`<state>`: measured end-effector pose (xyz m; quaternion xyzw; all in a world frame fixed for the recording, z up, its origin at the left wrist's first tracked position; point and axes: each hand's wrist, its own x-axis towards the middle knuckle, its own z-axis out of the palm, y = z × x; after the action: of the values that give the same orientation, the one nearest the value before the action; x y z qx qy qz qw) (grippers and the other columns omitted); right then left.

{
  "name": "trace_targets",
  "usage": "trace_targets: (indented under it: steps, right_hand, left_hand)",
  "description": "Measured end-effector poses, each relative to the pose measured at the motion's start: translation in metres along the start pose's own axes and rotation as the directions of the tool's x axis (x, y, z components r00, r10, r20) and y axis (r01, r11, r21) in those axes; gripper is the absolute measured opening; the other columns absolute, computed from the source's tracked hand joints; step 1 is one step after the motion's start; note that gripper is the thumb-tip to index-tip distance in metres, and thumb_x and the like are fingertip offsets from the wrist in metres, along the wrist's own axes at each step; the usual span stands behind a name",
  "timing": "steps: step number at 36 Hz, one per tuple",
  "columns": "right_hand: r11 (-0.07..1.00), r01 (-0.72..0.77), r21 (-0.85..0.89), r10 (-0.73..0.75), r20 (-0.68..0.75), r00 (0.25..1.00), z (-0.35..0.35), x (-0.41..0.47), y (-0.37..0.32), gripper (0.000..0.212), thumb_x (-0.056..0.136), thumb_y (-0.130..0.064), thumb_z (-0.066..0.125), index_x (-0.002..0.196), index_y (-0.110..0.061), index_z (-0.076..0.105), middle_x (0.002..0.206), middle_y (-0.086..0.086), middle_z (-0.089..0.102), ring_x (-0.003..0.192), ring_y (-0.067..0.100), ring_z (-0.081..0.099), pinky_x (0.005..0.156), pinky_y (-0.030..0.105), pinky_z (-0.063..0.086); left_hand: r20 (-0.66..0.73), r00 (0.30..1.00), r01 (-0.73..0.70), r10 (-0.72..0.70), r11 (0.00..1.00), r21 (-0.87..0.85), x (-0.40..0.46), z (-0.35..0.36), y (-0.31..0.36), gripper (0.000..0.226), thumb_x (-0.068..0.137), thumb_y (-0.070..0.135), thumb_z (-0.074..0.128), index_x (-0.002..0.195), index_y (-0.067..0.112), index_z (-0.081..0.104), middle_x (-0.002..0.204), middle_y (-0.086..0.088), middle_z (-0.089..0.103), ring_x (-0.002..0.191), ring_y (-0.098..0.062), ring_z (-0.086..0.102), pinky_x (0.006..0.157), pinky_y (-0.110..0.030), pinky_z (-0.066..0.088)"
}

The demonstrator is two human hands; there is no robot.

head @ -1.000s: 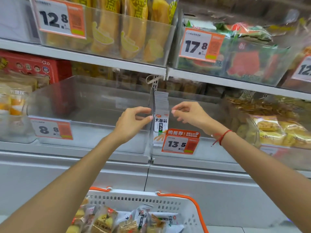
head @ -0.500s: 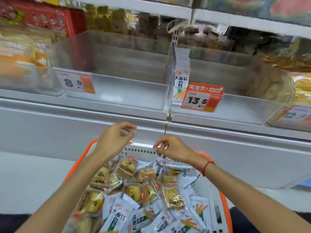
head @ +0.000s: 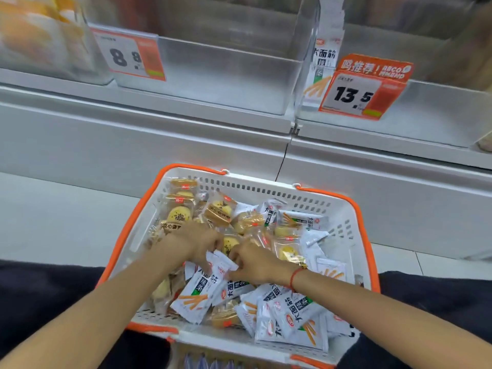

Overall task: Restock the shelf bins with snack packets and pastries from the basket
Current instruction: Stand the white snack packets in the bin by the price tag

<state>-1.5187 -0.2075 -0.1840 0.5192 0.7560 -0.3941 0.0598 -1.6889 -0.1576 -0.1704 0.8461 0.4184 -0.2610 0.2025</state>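
A white basket with orange handles (head: 266,189) stands on the floor below me, full of white snack packets (head: 290,315) and yellow pastries in clear wrappers (head: 179,215). Both hands are down in it. My left hand (head: 202,242) and my right hand (head: 253,262) meet over one white snack packet (head: 197,291) and pinch its top edge with curled fingers. Above, a clear shelf bin tagged 8.8 (head: 226,73) holds nothing. The bin tagged 13.5 (head: 431,107) to its right has a few white packets standing at its left wall (head: 323,57).
A white shelf ledge (head: 146,107) runs under the bins, with a white base panel below it. A bin of yellow packs (head: 40,35) sits at the far left. My dark-clothed knees flank the basket on the pale floor.
My hands dropped from the right bin's packets at shelf height down into the basket and closed on a white snack packet. My view tilted down with them.
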Motion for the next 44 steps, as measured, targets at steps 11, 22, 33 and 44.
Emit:
trace_targets:
  steps: [11,22,33,44]
  right_hand:
    - [0.981,-0.072,0.179,0.097,-0.131,0.987,-0.037,0.003,0.007,0.028,0.088,-0.001,0.055,0.11,-0.014,0.067,0.105,0.001,0.067,0.082,0.013,0.06,0.074,0.023,0.055]
    - [0.857,0.051,0.513,0.091,-0.248,0.964,-0.132,-0.024,0.008,0.02,0.098,-0.005,0.048,0.111,-0.007,0.063,0.102,0.009,0.064,0.086,0.015,0.061,0.076,0.025,0.053]
    - [0.818,0.16,0.552,0.124,-0.441,0.889,-0.18,-0.047,-0.015,0.031,0.093,-0.032,0.061,0.12,-0.018,0.053,0.1,-0.005,0.066,0.086,0.008,0.063,0.085,0.026,0.05]
    - [0.898,0.389,0.204,-0.031,-0.854,0.519,-0.226,-0.086,-0.059,0.012,0.092,-0.022,0.063,0.103,-0.017,0.064,0.088,-0.004,0.071,0.078,0.006,0.067,0.069,0.017,0.051]
  left_hand:
    - [-0.286,0.957,-0.025,-0.036,0.978,-0.207,0.006,-0.003,0.005,0.045,0.085,0.044,0.068,0.124,0.029,0.053,0.111,0.008,0.064,0.105,-0.016,0.059,0.068,-0.026,0.033]
    - [-0.352,0.934,-0.249,-0.058,0.602,-0.759,0.002,-0.055,0.015,0.029,0.085,0.033,0.07,0.111,0.021,0.062,0.104,0.008,0.068,0.088,-0.014,0.068,0.083,-0.037,0.058]
    - [-0.628,0.749,-0.499,-0.211,0.444,-0.745,-0.013,-0.103,0.03,0.013,0.093,0.027,0.06,0.103,0.026,0.068,0.099,0.013,0.072,0.091,0.0,0.067,0.08,-0.017,0.052]
    - [-0.867,0.368,-0.775,-0.336,0.405,-0.486,-0.048,-0.213,0.045,0.009,0.094,0.018,0.057,0.094,0.021,0.066,0.085,0.019,0.068,0.074,0.012,0.062,0.067,-0.006,0.045]
